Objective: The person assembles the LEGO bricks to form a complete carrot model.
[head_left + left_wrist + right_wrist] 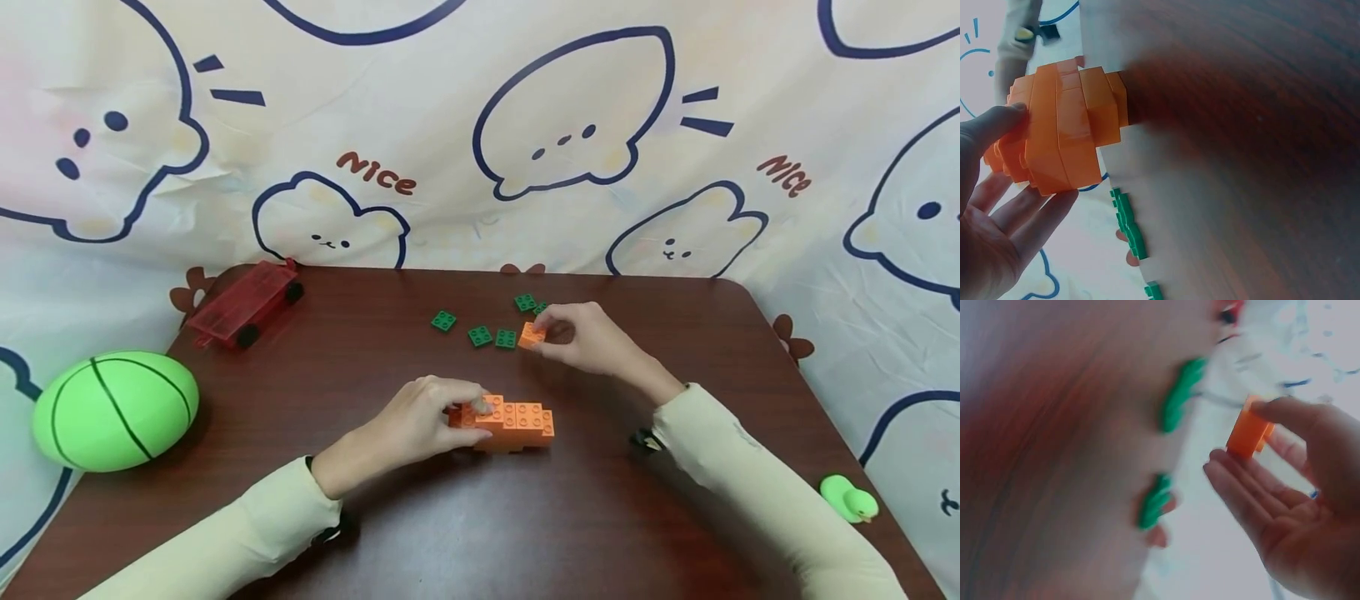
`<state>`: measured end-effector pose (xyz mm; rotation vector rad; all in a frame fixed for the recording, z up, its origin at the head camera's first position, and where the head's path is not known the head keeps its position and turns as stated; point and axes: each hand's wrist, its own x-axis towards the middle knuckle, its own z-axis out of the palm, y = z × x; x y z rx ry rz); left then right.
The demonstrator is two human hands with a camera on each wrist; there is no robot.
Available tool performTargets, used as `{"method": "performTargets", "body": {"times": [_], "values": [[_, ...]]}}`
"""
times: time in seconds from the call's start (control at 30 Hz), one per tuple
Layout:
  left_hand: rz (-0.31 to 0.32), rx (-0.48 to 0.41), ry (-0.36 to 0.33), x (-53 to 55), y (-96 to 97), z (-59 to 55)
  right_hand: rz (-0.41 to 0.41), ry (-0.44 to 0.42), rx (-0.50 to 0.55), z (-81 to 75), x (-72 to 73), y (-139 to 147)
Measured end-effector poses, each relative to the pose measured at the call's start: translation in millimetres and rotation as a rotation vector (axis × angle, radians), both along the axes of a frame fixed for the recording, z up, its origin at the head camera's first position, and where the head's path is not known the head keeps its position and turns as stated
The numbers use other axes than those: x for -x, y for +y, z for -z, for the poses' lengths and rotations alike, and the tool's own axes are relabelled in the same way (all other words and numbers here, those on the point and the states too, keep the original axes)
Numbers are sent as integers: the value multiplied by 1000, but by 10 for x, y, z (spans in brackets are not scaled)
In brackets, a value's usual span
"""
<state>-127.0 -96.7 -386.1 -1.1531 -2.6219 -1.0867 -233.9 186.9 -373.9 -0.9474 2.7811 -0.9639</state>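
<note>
My left hand (pixel 420 421) grips an assembly of orange building bricks (pixel 517 425) over the middle of the table. In the left wrist view the stacked block (pixel 1063 128) shows stepped layers, with the thumb on one side and the fingers on the other. My right hand (pixel 588 337) pinches one small orange brick (pixel 531 336) between thumb and fingertips, farther back. That brick (pixel 1249 428) appears raised in the right wrist view. Close by the right hand lie several flat green bricks (pixel 480 336) with studs up, one partly hidden behind the fingers.
A translucent red toy cart (pixel 247 300) with black wheels stands at the back left of the dark wooden table (pixel 420 533). A green ball (pixel 116 411) with dark lines sits at the left edge. Near the right edge, beside my forearm, is a green toy duck (pixel 847 498).
</note>
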Motion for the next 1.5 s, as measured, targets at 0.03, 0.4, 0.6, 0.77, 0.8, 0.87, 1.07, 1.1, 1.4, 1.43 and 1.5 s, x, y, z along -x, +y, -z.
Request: {"method": "performTargets", "body": {"times": [0.03,0.4,0.6,0.77,0.8,0.87,1.07,1.1,1.4,1.43,1.5], "values": [[-2,0,-1,1,2,-2,-38,-9,41,-64,-86,7],[8,1,6,12,6,1,-298,108,153,-168,-860,-37],[9,-3,7,-5,2,16,-289,88,120,-124,-926,-77],[11,-9,16,-6,3,30,-312,93,80,-96,-919,-86],[9,-10,21,-4,4,31,-316,96,68,-83,-917,-89],[6,-12,30,1,4,29,-323,102,48,-60,-915,-99],[7,-17,26,2,0,24,-317,74,33,-46,-901,-155],[9,-18,27,1,-1,24,-314,62,31,-57,-896,-165],[3,-23,48,-2,-5,32,-284,-78,35,-152,-830,-221],[5,-24,48,-3,-5,31,-281,-91,38,-153,-825,-219],[6,-24,48,-5,-3,28,-278,-103,41,-146,-821,-210]]}}
